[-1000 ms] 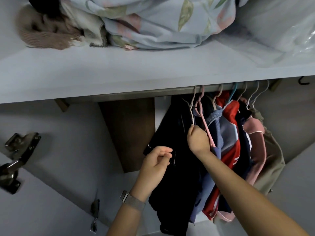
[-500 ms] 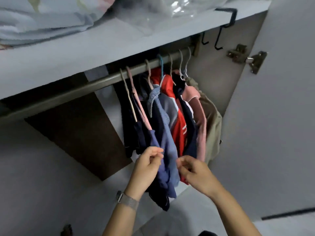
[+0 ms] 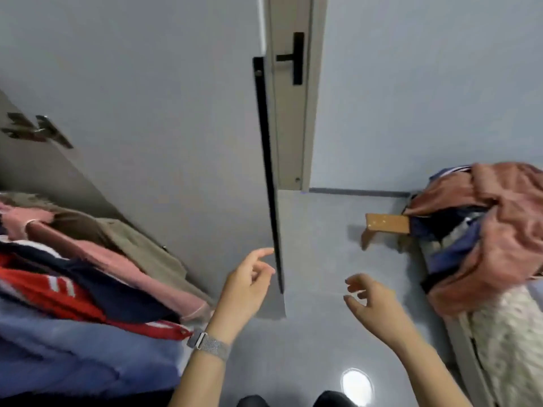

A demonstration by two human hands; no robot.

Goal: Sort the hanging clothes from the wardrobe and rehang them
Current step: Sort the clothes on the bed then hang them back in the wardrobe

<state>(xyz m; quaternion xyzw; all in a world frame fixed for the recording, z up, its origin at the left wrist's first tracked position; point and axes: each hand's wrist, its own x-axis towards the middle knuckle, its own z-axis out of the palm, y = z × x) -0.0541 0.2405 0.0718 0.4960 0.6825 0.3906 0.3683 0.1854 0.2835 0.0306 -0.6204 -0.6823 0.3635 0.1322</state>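
Hands: left hand (image 3: 246, 284) and right hand (image 3: 371, 304) both empty, fingers loosely spread, held apart over the floor (image 3: 320, 259)
Hanging clothes (image 3: 88, 277): left of the wardrobe door (image 3: 176, 113); nearer the left hand
Heap of clothes (image 3: 484, 230): right of that door, on the bed (image 3: 511, 333); nearer the right hand
Judgement: the heap looks the likelier target; reach runs rightward

The hanging clothes (image 3: 88, 277) crowd the left edge — khaki, pink, navy, red with white stripes, blue — pressed together. A second heap of clothes (image 3: 487, 230) — pink over navy — lies at the right edge.
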